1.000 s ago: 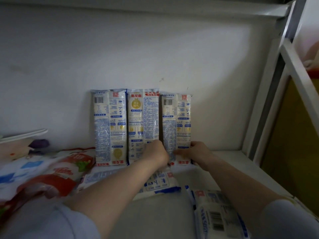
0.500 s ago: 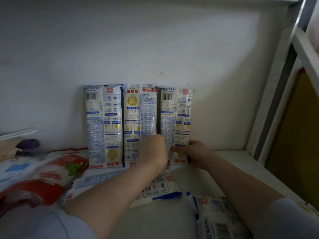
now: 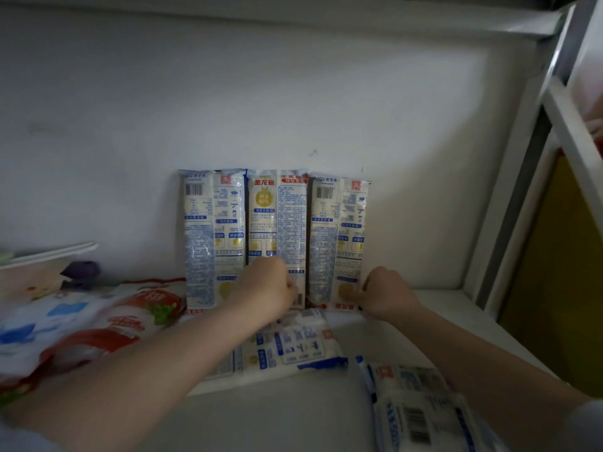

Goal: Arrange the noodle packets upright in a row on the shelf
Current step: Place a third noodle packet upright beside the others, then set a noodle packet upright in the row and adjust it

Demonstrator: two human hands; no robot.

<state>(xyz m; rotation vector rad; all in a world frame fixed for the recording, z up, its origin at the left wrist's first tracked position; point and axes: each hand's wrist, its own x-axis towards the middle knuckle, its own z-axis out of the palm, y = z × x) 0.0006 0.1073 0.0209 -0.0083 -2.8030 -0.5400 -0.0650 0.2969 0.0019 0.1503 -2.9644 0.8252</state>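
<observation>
**Three packets up against the wall, a couple more to go**

Biggest thing here is the white shelf (image 3: 440,308) with its back wall, and that's where the row is forming. Off on the left there's a big red-and-white bag (image 3: 81,324) lying flat, not part of this job as far as I can tell.

Then the noodles: the left packet (image 3: 212,236), middle packet (image 3: 277,220) and right packet (image 3: 337,236) all stand upright, side by side, leaning on the back wall. Two are lying down: a flat packet (image 3: 293,350) just in front of the row, and a near packet (image 3: 421,406) at the bottom right.

The hands: the left hand (image 3: 266,293) is curled against the lower part of the middle packet, looks like it's gripping it, though the fingers are hidden from here. The right hand (image 3: 386,296) is curled round the bottom right edge of the right packet.

My read: this is the squaring-up step, tucking the bases in so they stand tight. Next move probably means letting go gently so nothing topples, then picking up the flat packet and standing it at the right end.
</observation>
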